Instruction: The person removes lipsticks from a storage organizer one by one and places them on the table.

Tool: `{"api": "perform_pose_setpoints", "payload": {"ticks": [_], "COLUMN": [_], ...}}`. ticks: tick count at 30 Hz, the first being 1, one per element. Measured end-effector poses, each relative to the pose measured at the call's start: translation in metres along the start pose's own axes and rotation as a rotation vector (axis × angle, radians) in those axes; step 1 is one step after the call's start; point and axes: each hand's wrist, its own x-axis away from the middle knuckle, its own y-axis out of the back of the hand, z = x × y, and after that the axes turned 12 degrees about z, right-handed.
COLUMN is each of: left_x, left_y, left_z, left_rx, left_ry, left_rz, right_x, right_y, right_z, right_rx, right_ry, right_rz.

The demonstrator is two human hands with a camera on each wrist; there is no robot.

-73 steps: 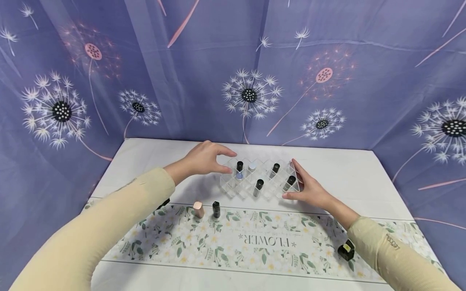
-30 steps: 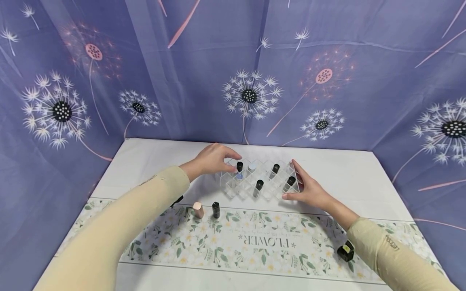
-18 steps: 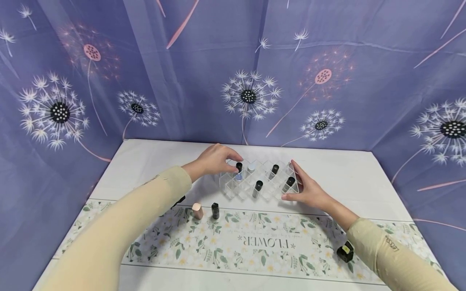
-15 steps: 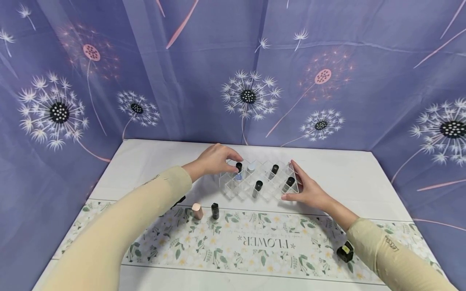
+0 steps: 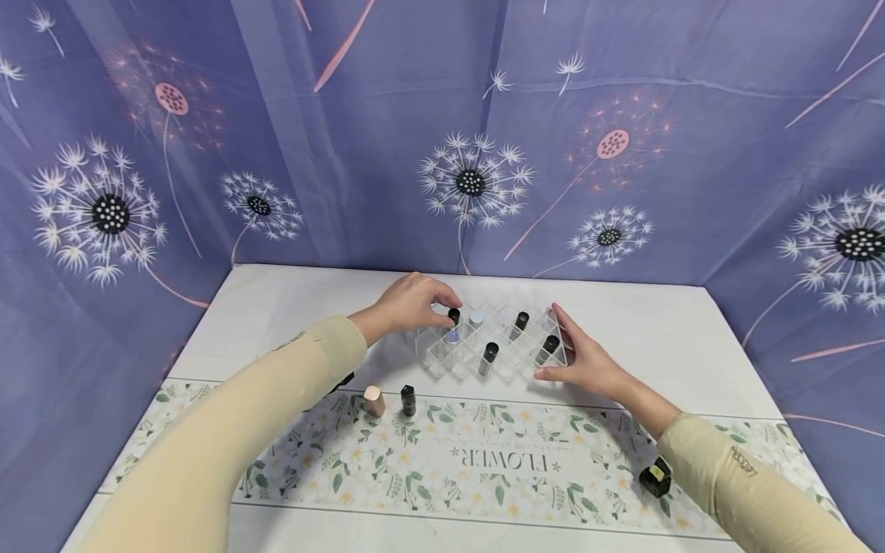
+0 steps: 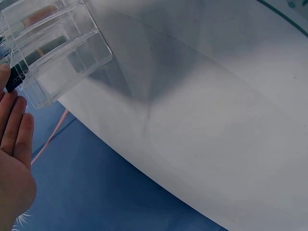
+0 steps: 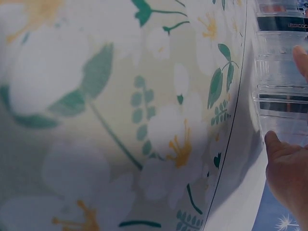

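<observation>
A clear acrylic lipstick organizer [image 5: 509, 364] with diamond-shaped slots stands on the white table; several capped lipsticks are in it. With thumb and fingers my left hand [image 5: 411, 303] pinches the black cap of a lipstick [image 5: 454, 316] in a back slot at the left end. In the left wrist view the lower tube of this lipstick [image 6: 17, 77] shows through the slot walls. My right hand [image 5: 589, 362] grips the organizer's right end, thumb in front and fingers behind. Near the left hand are a blue-topped lipstick [image 5: 452, 336] and a pale-topped one [image 5: 477, 317].
In front of the organizer a pinkish lipstick [image 5: 375, 402] and a black one [image 5: 409, 401] stand upright on a floral runner [image 5: 505, 491]. A black object [image 5: 342, 382] is partly hidden by the left sleeve. Beside the right sleeve lies a black item [image 5: 655, 478] with a yellow-green mark.
My left hand has moved right from beside the organizer to the black-capped lipstick and taken hold of its cap. For the last half second it has hardly moved. The right hand keeps its place.
</observation>
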Motion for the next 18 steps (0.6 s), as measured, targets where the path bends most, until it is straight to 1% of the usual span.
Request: {"api": "perform_pose_setpoints", "payload": {"ticks": [5,18], "left_x": [-0.0013,-0.0023], "left_y": [-0.0008,-0.0045], "left_z": [-0.0021,-0.001], "left_rx": [-0.004,-0.001], "left_ry": [0.008,-0.005], "left_rz": [-0.004,-0.029], "right_x": [-0.0001,0.0004], "right_y": [0.0001,0.0004], "right_z": [0.0001,0.0005], "right_rx": [-0.001,0.003], "right_ry": [-0.002,-0.006], "right_rz": [0.001,0.006]}}
